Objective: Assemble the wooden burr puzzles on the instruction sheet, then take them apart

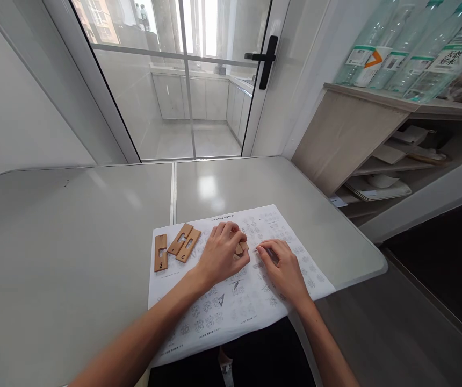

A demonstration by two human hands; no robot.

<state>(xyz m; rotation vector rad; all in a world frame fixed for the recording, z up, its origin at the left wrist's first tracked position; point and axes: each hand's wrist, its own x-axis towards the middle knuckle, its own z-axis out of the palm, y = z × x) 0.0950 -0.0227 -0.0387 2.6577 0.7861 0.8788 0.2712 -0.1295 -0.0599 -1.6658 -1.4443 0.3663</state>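
My left hand (225,251) is closed around a small bundle of wooden puzzle pieces (240,249) above the printed sheet. Its fingers cover most of the bundle. Just to the right, apart from the bundle, my right hand (282,267) has its thumb and index fingertips close together in a pinch; whether anything is between them is hidden. Left of my left hand lie three flat wooden pieces with cut-outs: a notched one (158,258) near the sheet's left edge, a slotted one (179,235), and another slotted one (191,242) marked 2, the latter two side by side.
A white paper sheet (215,295) with small printed diagrams lies on the grey table (73,258) and hangs over its near edge. Beyond stands a glass door with a black handle (268,62). At right, a shelf unit (347,140) carries several plastic bottles (412,62).
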